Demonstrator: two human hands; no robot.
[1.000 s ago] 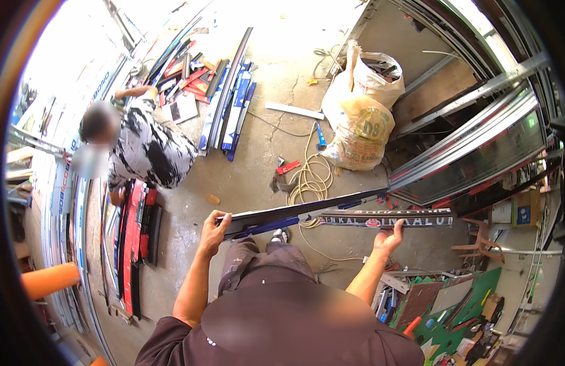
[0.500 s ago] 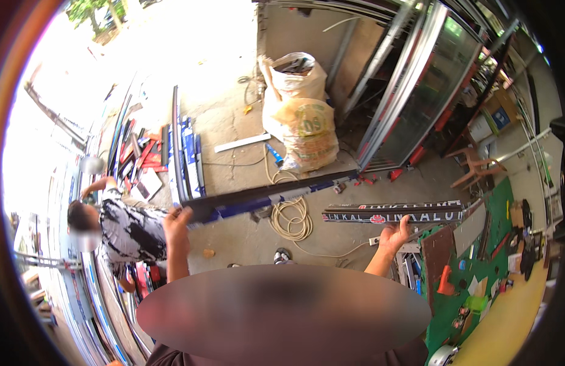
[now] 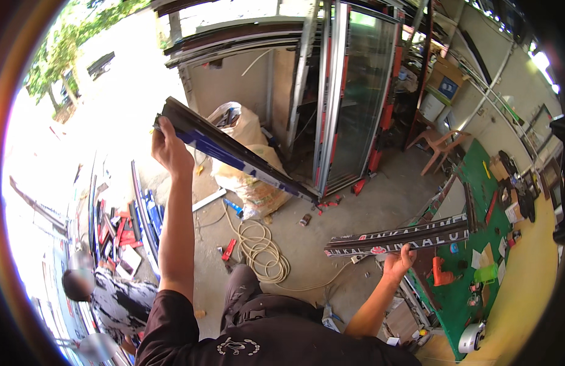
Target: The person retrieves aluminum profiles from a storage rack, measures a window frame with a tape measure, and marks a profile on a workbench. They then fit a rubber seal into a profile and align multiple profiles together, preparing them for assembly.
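Observation:
My left hand point(image 3: 173, 151) is raised and grips the upper end of a long dark metal profile point(image 3: 237, 151) with blue film along its side. The profile slopes down to the right, its far end close to the floor by the glass-panelled frame point(image 3: 362, 104). At lower right, my right hand point(image 3: 399, 263) holds a bundle of dark profiles point(image 3: 392, 239) wrapped in printed film from below. One end of the bundle reaches over the green-topped workbench point(image 3: 459, 311); the fingers' grip underneath is partly hidden.
Coiled cable point(image 3: 261, 259) lies on the floor near a blue tool point(image 3: 234, 207). Filled sacks point(image 3: 255, 174) stand behind my left-hand profile. A co-worker point(image 3: 115, 299) bends at lower left beside scattered offcuts point(image 3: 121, 229). A brown plastic chair point(image 3: 438, 143) stands beyond the workbench, which bears an orange tool point(image 3: 442, 272).
My left hand has lifted its end of the blue-filmed profile high, tilting it steeply. My right hand still supports the wrapped bundle. The whole view has swung to the right.

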